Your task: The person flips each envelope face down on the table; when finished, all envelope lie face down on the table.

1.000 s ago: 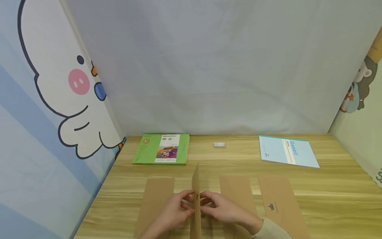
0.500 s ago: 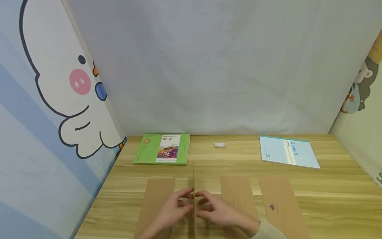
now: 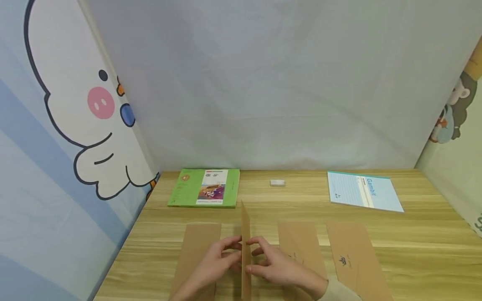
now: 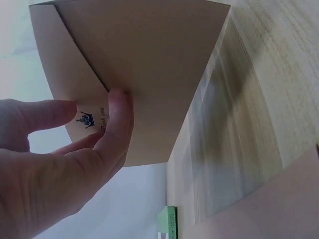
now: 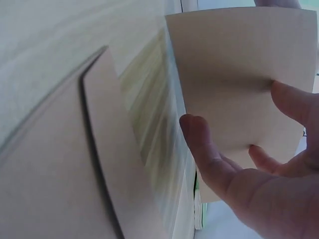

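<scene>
A brown kraft-paper envelope [image 3: 245, 259] stands upright on edge over the wooden table, between my two hands. My left hand [image 3: 216, 261] holds its flap side with thumb and fingertips, beside a small dark crown and "Thank you" print [image 4: 85, 119] in the left wrist view. Against the plain opposite side, my right hand [image 3: 273, 263] sets its thumb and fingertips, spread apart. The right wrist view shows that plain face of the envelope [image 5: 224, 55] slightly bowed.
Flat on the table lie a brown envelope [image 3: 201, 238] at left, another envelope [image 3: 299, 238] under my right forearm, and a printed envelope [image 3: 350, 246] farther right. Behind are a green book [image 3: 184, 194], a white eraser-like block [image 3: 277, 182] and a blue notebook [image 3: 350, 192].
The upright envelope has pivoted, its far top corner swinging left. Its printed left face showed a second ago, then only its edge; now its plain right face shows in the head view.
</scene>
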`<state>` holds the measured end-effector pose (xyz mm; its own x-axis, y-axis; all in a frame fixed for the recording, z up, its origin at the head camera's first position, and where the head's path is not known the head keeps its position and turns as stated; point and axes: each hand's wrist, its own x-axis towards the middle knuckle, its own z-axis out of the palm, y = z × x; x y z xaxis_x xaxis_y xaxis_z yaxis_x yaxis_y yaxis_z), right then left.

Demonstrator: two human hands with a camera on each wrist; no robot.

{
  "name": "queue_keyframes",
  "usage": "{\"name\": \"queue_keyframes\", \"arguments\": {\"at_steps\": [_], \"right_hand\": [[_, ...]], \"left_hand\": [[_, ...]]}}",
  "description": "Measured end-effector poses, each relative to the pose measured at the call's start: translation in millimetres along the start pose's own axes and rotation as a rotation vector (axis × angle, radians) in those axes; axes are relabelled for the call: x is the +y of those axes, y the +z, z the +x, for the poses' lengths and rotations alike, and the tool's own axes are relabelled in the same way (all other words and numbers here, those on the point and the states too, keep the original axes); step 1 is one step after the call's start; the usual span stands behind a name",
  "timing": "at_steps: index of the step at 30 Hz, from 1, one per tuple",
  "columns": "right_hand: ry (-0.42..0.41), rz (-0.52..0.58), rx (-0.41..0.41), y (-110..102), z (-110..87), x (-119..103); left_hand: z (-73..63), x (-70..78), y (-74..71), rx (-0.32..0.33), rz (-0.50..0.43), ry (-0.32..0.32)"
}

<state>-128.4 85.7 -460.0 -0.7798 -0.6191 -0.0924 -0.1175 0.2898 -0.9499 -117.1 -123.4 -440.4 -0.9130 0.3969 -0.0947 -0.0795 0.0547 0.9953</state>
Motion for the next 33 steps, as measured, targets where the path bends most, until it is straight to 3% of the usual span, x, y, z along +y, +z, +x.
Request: {"name": "queue_keyframes", "arguments": {"at_steps": [9,22,33], "right_hand": [[-0.008,0.030,0.002,1,0.0,2],[0.044,0.075,0.055,4,-2.7,1],[0.019,-0.111,0.058,-2,-6.2,-2]], "left_hand": [[-3.0,4.7,-0.9,-0.005,-0.058,-0.057],[-11.7,10.4,-1.6,-0.023,-0.080,-0.055],[-14.6,4.4,-10.8,0.009,-0.039,-0.014]]}}
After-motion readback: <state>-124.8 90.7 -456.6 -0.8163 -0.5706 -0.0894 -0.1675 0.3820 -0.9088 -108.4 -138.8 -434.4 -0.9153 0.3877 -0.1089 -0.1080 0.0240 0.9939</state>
